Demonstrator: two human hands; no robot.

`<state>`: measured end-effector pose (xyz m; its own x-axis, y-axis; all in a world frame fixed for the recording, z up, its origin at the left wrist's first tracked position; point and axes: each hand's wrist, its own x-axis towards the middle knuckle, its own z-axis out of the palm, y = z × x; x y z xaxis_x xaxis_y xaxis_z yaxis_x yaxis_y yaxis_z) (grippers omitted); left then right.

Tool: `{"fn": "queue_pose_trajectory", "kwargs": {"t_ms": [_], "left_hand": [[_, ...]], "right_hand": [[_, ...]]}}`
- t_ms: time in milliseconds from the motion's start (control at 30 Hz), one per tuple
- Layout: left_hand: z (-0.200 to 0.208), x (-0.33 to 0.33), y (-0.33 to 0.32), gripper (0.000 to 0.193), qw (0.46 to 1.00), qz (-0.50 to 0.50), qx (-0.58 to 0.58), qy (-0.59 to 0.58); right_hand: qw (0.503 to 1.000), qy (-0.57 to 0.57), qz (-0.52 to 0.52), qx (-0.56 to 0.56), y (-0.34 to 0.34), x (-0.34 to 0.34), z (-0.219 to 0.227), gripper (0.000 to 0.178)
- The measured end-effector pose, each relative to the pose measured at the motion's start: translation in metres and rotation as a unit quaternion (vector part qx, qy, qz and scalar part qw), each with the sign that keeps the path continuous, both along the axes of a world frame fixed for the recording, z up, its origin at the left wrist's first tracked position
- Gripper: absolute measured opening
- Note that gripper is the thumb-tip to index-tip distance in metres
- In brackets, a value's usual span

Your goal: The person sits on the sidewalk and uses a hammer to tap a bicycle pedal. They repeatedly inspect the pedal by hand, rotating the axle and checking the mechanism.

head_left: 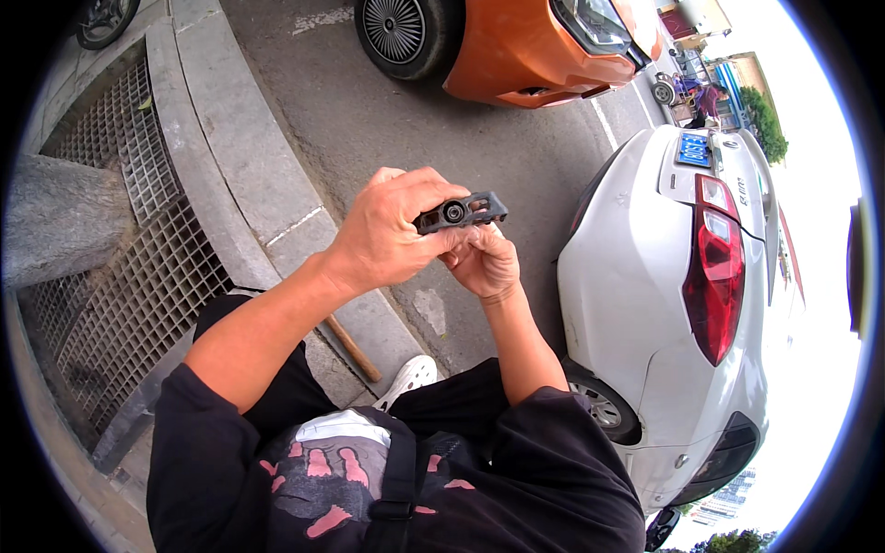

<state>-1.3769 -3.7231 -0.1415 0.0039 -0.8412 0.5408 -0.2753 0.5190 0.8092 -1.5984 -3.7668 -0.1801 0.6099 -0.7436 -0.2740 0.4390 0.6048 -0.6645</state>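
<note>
A black bicycle pedal (460, 212) is held up in front of my chest, its round bearing end facing me. My left hand (392, 226) grips its left end, with the thumb below and the fingers over the top. Just under the pedal's right part is my right hand (487, 262), fingers bent and closed together against its underside. Part of the right fingers is hidden behind the left thumb and the pedal, so the exact contact there is hard to see.
A white car (636, 267) stands close on the right, an orange car (516, 51) ahead. Along the left runs a stone kerb (241, 166) beside a tree trunk (64, 221) in a metal grating (157, 286). A wooden handle (353, 349) lies near my white shoe (411, 376).
</note>
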Motion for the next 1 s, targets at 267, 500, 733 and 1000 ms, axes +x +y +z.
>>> {"fn": "queue_pose_trajectory", "kwargs": {"t_ms": [267, 500, 733, 1000], "left_hand": [[0.002, 0.0, 0.0, 0.031, 1.0, -0.014, 0.009, 0.013], [0.001, -0.004, 0.001, 0.029, 1.0, -0.016, -0.008, 0.01], [0.002, 0.0, 0.001, 0.03, 1.0, -0.013, 0.008, 0.012], [0.002, -0.003, 0.003, 0.028, 1.0, -0.004, -0.009, 0.0]], "right_hand": [[0.999, -0.026, 0.038, 0.023, 0.002, -0.006, -0.016, 0.039], [0.992, -0.061, 0.104, 0.033, -0.008, -0.014, -0.037, 0.042], [1.0, 0.0, 0.0, 0.001, 0.004, 0.0, -0.007, 0.045], [1.0, -0.01, 0.023, -0.002, 0.001, -0.008, -0.017, 0.042]]}}
